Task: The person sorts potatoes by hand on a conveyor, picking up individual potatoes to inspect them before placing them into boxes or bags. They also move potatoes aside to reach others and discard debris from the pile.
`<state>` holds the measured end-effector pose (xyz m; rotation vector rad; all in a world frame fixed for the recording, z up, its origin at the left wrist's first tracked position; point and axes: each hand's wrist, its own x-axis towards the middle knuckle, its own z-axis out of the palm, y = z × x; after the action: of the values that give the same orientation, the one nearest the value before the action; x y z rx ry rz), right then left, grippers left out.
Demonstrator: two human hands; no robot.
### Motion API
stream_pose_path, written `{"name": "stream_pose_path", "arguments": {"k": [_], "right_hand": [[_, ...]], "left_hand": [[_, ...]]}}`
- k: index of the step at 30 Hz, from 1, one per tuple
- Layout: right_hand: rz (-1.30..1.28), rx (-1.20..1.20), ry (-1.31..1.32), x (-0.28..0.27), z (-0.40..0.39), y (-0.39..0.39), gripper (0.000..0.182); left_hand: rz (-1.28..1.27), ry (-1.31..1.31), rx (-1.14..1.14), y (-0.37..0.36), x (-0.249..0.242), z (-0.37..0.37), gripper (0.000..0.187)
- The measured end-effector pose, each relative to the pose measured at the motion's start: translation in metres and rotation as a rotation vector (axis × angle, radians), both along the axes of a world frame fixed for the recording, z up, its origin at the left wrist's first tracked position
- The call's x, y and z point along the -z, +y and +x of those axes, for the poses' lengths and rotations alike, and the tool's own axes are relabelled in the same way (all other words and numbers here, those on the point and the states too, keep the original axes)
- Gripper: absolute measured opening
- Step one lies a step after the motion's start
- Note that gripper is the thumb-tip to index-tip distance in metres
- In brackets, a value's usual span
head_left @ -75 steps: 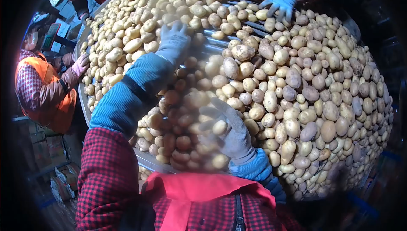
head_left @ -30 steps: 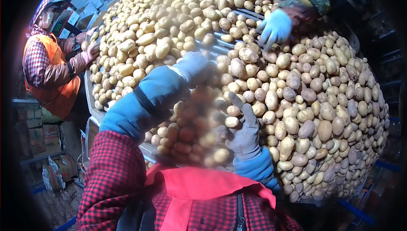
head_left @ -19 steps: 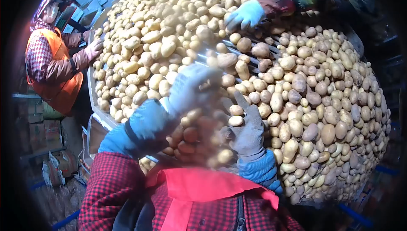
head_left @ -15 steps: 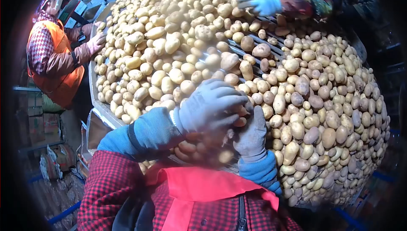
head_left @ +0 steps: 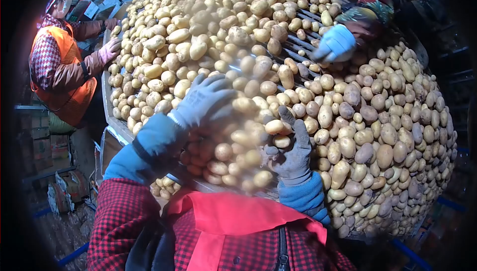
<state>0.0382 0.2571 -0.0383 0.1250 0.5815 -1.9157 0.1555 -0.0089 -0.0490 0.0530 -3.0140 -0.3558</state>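
My left hand (head_left: 202,101), in a grey glove, lies over the potato pile with its fingers spread and holds nothing that I can see. My right hand (head_left: 294,156), in a dirtier grey glove, is turned palm up, with its fingers curled round two pale potatoes (head_left: 276,127). Loose potatoes (head_left: 223,152) fill the space between my two hands, close to my chest. Haze on the lens blurs part of this area.
A large heap of potatoes (head_left: 385,159) rises on the right. Metal slats (head_left: 298,47) show through the pile. A co-worker's blue-gloved hand (head_left: 336,44) is over them. Another person in an orange vest (head_left: 64,67) stands left, by the table rim (head_left: 106,97).
My left hand has moved left, away from my right hand, and its fingers have spread. Two potatoes now show in my right hand. The co-worker's blue-gloved hand has moved down and right.
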Motion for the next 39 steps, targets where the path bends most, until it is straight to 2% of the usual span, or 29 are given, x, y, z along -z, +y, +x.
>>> {"name": "stream_pose_path", "arguments": {"k": [1, 3, 5, 6, 9, 11, 13, 14, 16, 17, 19, 22, 25, 27, 31, 32, 34, 37, 39], "right_hand": [[0.078, 0.009, 0.038, 0.000, 0.001, 0.000, 0.051], [0.237, 0.017, 0.108, -0.001, 0.002, 0.001, 0.052], [0.218, 0.004, 0.020, -0.009, 0.000, 0.002, 0.054], [0.145, 0.020, -0.157, -0.007, -0.001, 0.003, 0.055], [0.080, 0.014, -0.143, -0.004, -0.001, 0.005, 0.054], [0.180, 0.026, 0.222, 0.009, 0.005, 0.005, 0.053], [0.170, 0.040, 0.353, 0.011, 0.006, 0.006, 0.053], [0.111, 0.044, 0.300, 0.008, 0.004, 0.007, 0.060], [0.098, 0.064, 0.295, 0.012, 0.004, 0.006, 0.059], [0.144, 0.087, 0.344, 0.021, 0.007, 0.004, 0.051], [0.140, 0.104, 0.259, 0.017, 0.004, 0.004, 0.050], [-0.025, 0.084, -0.160, -0.001, -0.004, 0.010, 0.050], [0.010, 0.112, -0.121, -0.003, -0.001, 0.009, 0.053], [0.021, 0.098, -0.105, 0.002, -0.002, 0.011, 0.050], [0.043, 0.102, -0.105, 0.005, -0.002, 0.009, 0.046], [-0.071, 0.071, 0.097, 0.004, -0.001, 0.012, 0.051], [0.062, 0.057, 0.423, 0.002, -0.001, 0.013, 0.058], [0.054, 0.086, 0.422, -0.016, 0.003, 0.020, 0.070], [0.071, 0.106, 0.521, -0.018, 0.000, 0.027, 0.069]], "left_hand": [[-0.071, 0.054, -0.009, 0.005, 0.001, 0.015, 0.049], [0.034, 0.003, -0.058, -0.002, -0.004, 0.033, 0.056], [0.017, 0.063, -0.128, -0.004, -0.007, 0.042, 0.055], [0.018, 0.075, -0.177, -0.006, -0.016, 0.045, 0.053], [-0.055, 0.013, -0.298, -0.024, -0.026, 0.061, 0.047], [-0.087, 0.046, -0.317, -0.024, -0.018, 0.069, 0.049], [-0.084, 0.136, -0.208, -0.008, -0.027, 0.056, 0.055], [-0.053, 0.179, -0.154, 0.007, -0.033, 0.046, 0.062], [0.058, 0.116, 0.013, 0.039, -0.038, 0.019, 0.066], [0.065, 0.104, 0.083, 0.052, -0.034, 0.006, 0.063], [0.029, -0.030, 0.200, 0.068, -0.025, -0.017, 0.057], [0.102, -0.065, 0.215, 0.057, -0.019, -0.016, 0.047], [0.141, 0.000, 0.207, 0.039, -0.010, -0.004, 0.040], [0.088, 0.068, 0.135, 0.022, -0.012, 0.007, 0.042], [-0.033, 0.032, 0.020, -0.011, -0.032, 0.018, 0.043], [-0.062, 0.122, -0.023, -0.015, -0.036, 0.009, 0.041], [-0.055, 0.264, -0.045, -0.014, -0.042, -0.019, 0.038], [0.065, 0.312, 0.142, 0.011, -0.043, -0.086, 0.055], [0.101, 0.254, 0.175, 0.026, -0.030, -0.138, 0.065]]}}
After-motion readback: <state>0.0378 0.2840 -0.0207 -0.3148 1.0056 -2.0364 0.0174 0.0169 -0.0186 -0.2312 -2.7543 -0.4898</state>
